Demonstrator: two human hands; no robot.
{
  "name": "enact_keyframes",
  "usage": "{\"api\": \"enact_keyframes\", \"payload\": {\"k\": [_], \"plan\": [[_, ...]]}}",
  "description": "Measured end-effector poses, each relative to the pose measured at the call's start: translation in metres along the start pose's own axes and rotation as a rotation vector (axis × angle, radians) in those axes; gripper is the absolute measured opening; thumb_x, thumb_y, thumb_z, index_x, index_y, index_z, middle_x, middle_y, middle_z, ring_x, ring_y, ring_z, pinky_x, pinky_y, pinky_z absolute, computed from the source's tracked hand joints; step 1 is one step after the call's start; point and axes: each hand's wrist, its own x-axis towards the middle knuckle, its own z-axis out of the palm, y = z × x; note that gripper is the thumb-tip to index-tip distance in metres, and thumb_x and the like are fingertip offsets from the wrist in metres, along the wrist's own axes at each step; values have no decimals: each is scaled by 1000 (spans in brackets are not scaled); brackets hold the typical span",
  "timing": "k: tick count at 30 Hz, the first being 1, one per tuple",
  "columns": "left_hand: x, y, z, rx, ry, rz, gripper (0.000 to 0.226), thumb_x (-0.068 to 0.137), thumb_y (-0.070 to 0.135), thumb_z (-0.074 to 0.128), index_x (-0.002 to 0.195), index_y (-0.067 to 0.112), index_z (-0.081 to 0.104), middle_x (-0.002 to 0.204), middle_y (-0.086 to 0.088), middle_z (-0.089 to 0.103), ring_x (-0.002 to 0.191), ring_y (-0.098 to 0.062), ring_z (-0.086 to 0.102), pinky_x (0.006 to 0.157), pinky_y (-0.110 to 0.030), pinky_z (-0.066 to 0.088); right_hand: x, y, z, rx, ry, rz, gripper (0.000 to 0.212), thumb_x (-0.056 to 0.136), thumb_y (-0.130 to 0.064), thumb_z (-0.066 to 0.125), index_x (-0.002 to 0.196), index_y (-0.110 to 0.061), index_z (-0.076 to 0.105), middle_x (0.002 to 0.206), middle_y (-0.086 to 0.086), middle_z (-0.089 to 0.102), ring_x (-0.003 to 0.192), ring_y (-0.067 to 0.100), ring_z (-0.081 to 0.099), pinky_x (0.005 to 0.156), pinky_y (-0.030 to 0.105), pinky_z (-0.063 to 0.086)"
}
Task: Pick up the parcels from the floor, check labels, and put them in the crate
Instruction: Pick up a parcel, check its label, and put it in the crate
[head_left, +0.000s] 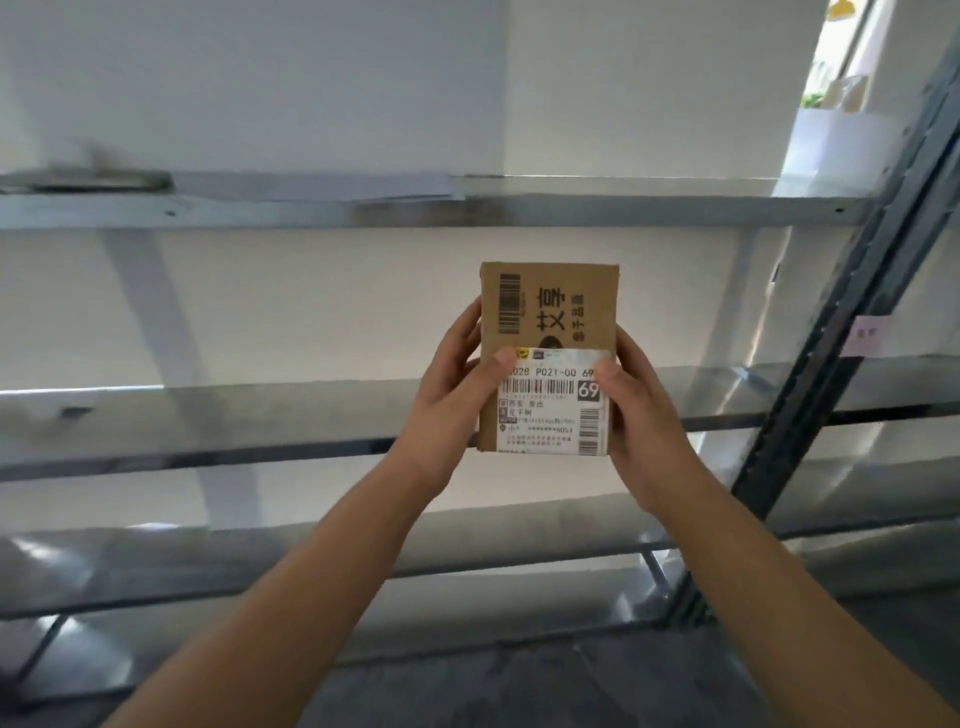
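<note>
"Parcel first: how do the fingers sit on it?"

"Curled round it from both sides. The left hand grips the left edge, with its thumb laid across the front onto the top left corner of the label. The right hand grips the right edge, thumb pressed on the label's upper right. The rest of the right fingers are hidden behind the box."

"And where is the parcel itself?"

"The person holds it up in the air on outstretched arms, upright, with its printed face turned to the camera. It is a small brown cardboard box with a black barcode and large black characters on its upper half. The white label covers the lower half and carries barcodes and a bold 69."

"What lies behind it?"

"A metal rack with several grey shelves one above another. Some pale sheets lie on the top shelf towards the left. A dark upright runs aslant on the right, and a pink slip sits just beside it. A white wall stands behind the rack."
</note>
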Motion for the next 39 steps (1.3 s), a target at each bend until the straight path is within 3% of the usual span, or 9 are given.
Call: {"api": "enact_keyframes", "payload": {"k": [5, 14, 20, 23, 27, 34, 39], "plan": [[-29, 18, -78, 50, 166, 53, 44, 99, 28, 41, 143, 29, 33, 122, -3, 63, 101, -19, 67, 72, -30, 57, 12, 7, 90, 25, -183, 35, 63, 75, -49, 55, 135, -42, 39, 118, -10, 64, 107, 20, 64, 80, 46, 57], [-113, 64, -237, 171, 431, 117, 43, 99, 30, 38, 141, 24, 36, 111, -6, 65, 96, -19, 69, 70, -26, 56, 4, 25, 286, 117, -470, 71, 55, 80, -48, 50, 133, -45, 39, 123, -8, 63, 110, 20, 63, 86, 54, 54], [-182, 90, -333, 186, 584, 126, 42, 100, 28, 37, 142, 24, 36, 106, -4, 67, 90, -18, 69, 69, -25, 55, -26, 37, 413, 168, -641, 58, 66, 77, -55, 53, 139, -36, 38, 124, -4, 63, 111, 20, 63, 90, 51, 53], [-219, 102, -377, 196, 656, 136, 41, 100, 27, 38, 141, 24, 38, 101, -2, 68, 86, -17, 69, 67, -25, 55, -45, 46, 471, 202, -724, 80, 57, 85, -49, 49, 139, -34, 39, 123, 0, 64, 112, 22, 62, 92, 53, 51], [-268, 110, -423, 175, 744, 135, 38, 99, 24, 37, 137, 24, 42, 96, -1, 69, 81, -14, 69, 63, -22, 54, -75, 59, 536, 203, -805, 115, 56, 83, -52, 50, 137, -37, 41, 122, -3, 64, 113, 23, 61, 92, 53, 50], [-330, 112, -482, 156, 920, 125, 44, 100, 27, 38, 143, 30, 34, 104, -1, 68, 91, -17, 68, 70, -26, 55, -102, 72, 625, 242, -994, 159, 55, 85, -42, 45, 138, -27, 42, 114, 1, 68, 104, 21, 66, 87, 48, 55], [-357, 120, -523, 187, 1083, 139, 44, 99, 30, 40, 142, 29, 36, 101, 4, 70, 91, -14, 68, 72, -26, 55, -112, 85, 693, 270, -1142, 188, 52, 85, -43, 45, 134, -25, 45, 116, 5, 67, 105, 23, 66, 90, 53, 52]]}}
